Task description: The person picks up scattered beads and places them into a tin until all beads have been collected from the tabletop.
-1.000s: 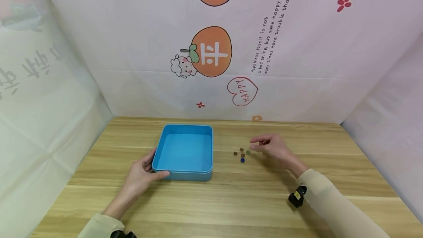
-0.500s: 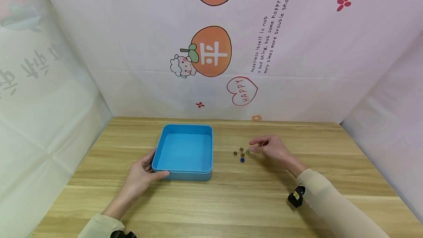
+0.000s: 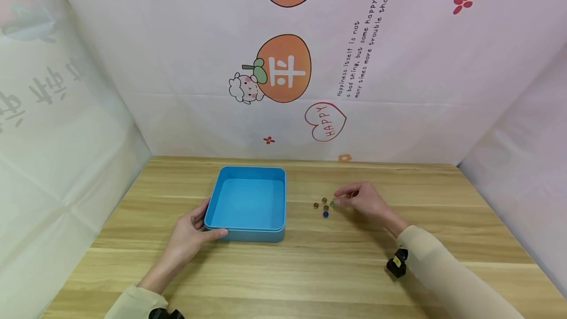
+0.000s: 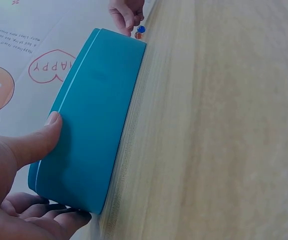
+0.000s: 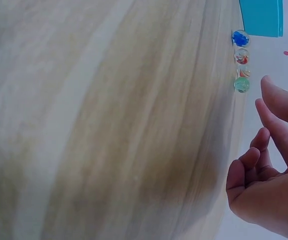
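Note:
A square blue open-topped box (image 3: 245,206) sits on the table, left of middle. My left hand (image 3: 188,233) grips its near left corner, thumb on the front wall and fingers around the side, as the left wrist view also shows. Several small glass marbles lie right of the box: a blue marble (image 3: 325,214), a green marble (image 3: 332,204) and amber-looking ones, among them a swirled marble (image 5: 242,56). My right hand (image 3: 364,200) hovers just right of the green marble, thumb and forefinger apart with nothing between them. Its other fingers are curled in.
The wood-grain table (image 3: 283,279) runs back to a white printed cloth (image 3: 398,127). More cloth hangs at the left and right sides. A black wrist camera (image 3: 397,263) is strapped over the right sleeve.
My right hand has edged slightly left and down, its fingertips now right beside the green marble. The left hand, box and marbles stay in place.

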The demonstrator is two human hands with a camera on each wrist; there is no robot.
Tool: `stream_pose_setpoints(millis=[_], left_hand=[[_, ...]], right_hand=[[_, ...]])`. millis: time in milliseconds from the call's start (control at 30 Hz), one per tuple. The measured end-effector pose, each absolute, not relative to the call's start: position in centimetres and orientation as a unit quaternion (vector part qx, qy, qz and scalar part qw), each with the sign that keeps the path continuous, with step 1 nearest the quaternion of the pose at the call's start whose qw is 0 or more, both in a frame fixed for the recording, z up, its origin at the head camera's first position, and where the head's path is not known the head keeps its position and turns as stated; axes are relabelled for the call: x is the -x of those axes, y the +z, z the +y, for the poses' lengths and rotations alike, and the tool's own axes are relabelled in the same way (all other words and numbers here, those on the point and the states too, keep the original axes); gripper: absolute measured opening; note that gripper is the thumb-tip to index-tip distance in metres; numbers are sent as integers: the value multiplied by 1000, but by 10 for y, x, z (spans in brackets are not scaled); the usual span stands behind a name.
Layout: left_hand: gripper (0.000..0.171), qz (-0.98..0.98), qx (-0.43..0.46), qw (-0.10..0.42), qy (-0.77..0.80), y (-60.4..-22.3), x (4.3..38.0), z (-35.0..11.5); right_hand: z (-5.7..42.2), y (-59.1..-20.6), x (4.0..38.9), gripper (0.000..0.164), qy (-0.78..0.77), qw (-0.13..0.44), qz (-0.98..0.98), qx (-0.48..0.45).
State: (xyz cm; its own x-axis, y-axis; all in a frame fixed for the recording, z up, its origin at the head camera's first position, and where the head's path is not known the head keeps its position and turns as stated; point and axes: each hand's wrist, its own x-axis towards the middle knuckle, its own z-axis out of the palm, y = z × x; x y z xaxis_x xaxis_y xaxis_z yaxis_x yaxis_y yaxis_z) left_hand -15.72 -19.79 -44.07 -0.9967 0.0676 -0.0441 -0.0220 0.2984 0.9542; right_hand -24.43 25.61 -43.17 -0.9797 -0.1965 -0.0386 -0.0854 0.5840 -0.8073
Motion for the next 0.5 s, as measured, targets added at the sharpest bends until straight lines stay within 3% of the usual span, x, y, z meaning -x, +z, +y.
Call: stream_pose_setpoints(millis=[500], left_hand=[[102, 807, -13, 37, 590, -440, 157, -197]], right_hand=[[252, -435, 246, 21, -420, 56, 902, 82]])
